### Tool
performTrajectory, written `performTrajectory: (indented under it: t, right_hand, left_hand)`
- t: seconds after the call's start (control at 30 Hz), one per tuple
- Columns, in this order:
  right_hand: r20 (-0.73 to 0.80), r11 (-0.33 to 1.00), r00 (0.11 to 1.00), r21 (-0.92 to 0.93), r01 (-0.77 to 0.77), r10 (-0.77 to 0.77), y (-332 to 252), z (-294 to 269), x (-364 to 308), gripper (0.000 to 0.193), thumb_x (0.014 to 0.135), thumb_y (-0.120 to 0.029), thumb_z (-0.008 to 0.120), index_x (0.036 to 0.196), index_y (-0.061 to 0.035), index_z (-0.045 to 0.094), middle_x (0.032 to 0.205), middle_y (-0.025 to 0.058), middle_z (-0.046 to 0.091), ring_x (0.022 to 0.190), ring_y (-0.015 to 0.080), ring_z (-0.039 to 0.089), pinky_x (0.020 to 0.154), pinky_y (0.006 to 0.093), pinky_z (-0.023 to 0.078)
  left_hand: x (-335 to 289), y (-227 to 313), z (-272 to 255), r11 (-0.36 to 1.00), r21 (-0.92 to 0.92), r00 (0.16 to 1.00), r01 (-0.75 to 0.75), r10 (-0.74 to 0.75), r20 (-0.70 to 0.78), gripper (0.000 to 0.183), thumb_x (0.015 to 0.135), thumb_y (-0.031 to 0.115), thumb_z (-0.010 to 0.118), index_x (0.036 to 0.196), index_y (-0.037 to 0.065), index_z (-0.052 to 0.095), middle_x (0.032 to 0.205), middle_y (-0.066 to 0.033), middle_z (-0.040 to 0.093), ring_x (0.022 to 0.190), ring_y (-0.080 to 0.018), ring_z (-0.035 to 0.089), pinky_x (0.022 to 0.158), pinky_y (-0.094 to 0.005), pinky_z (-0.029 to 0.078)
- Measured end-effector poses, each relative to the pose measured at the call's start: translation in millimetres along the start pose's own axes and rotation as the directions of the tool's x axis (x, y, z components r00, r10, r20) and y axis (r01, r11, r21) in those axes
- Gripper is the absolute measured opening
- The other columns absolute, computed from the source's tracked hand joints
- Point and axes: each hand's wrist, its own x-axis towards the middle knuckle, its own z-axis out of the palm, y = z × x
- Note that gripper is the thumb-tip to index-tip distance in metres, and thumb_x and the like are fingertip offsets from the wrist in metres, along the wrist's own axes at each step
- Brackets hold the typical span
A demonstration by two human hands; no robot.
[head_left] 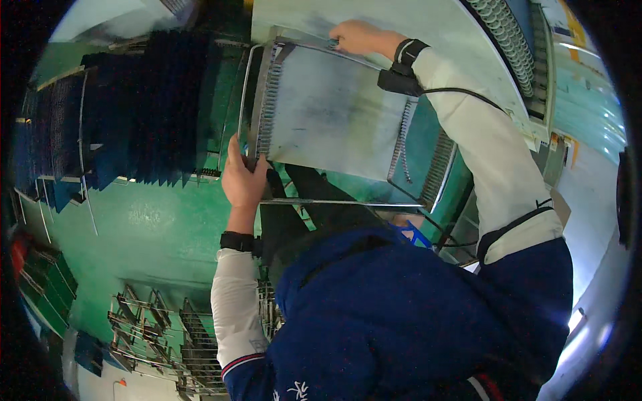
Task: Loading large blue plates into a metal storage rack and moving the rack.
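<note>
A rectangular metal rack [321, 201] stands tilted in front of my body, with toothed or coiled strips along its left and right sides. Within its outline lies a pale grey flat panel [334, 110] with smudges on it. My left hand [243, 175] grips the left side bar of the rack, thumb and fingers around it. At the far bar, my right hand [364, 38] is closed, its fingertips bent down by a small greenish spot. What those fingers pinch is too small to make out. Dark bands circle both wrists.
Dark blue panels [154, 107] hang in a dense row at the left. Several metal racks [150, 327] stand on the green floor [167, 234] at lower left. Beyond my right hand is a pale machine top [428, 27] with a row of coils [505, 40].
</note>
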Motion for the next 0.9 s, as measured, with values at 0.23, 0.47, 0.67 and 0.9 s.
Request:
performTrajectory:
  t: [0.23,0.47,0.67,0.9]
  right_hand:
    - [-0.23,0.969,0.963,0.232,-0.083,0.138,-13.0,8.9,-3.7,0.024,0.077,-0.009,0.049,0.095,-0.0082,0.065,0.067,0.0069,0.062,0.052,0.0181,0.056,0.052,0.0342,0.046]
    - [0.104,0.601,0.932,0.738,-0.305,0.346,-6.6,14.5,-8.2,0.018,0.08,-0.013,0.051,0.089,-0.0093,0.066,0.079,0.0028,0.062,0.059,0.0139,0.056,0.055,0.0296,0.048]
    - [0.042,0.705,0.971,0.68,-0.202,0.237,-6.2,11.4,-24.8,0.014,0.079,-0.013,0.054,0.083,-0.0089,0.067,0.076,0.0011,0.062,0.063,0.0116,0.055,0.056,0.0275,0.046]
    - [-0.246,0.671,0.712,0.621,-0.405,0.658,83.2,68.7,-219.4,0.019,0.081,-0.022,0.067,0.089,-0.0052,0.068,0.075,0.0042,0.066,0.067,0.0118,0.06,0.063,0.0282,0.049]
  left_hand:
    - [0.3,1.8,0.8,1.0,0.001,0.999,-0.031,0.031,-0.01,0.07,0.072,0.022,0.071,0.134,0.008,0.041,0.077,-0.0105,0.059,0.066,-0.0274,0.059,0.058,-0.0397,0.047]
    - [-0.5,0.2,6.4,0.997,0.069,0.999,-0.035,0.036,-0.021,0.068,0.075,0.024,0.072,0.133,0.008,0.041,0.077,-0.0083,0.061,0.064,-0.0228,0.06,0.061,-0.0363,0.049]
    - [-1.3,-2.7,10.1,0.997,0.062,0.998,-0.037,0.04,-0.041,0.07,0.073,0.025,0.072,0.133,0.008,0.041,0.075,-0.0084,0.059,0.064,-0.0243,0.06,0.06,-0.0379,0.048]
    - [-3.5,4.2,6.3,0.996,0.077,0.999,-0.039,0.041,-0.026,0.07,0.074,0.027,0.072,0.132,0.007,0.04,0.079,-0.0076,0.06,0.066,-0.0225,0.06,0.062,-0.0371,0.049]
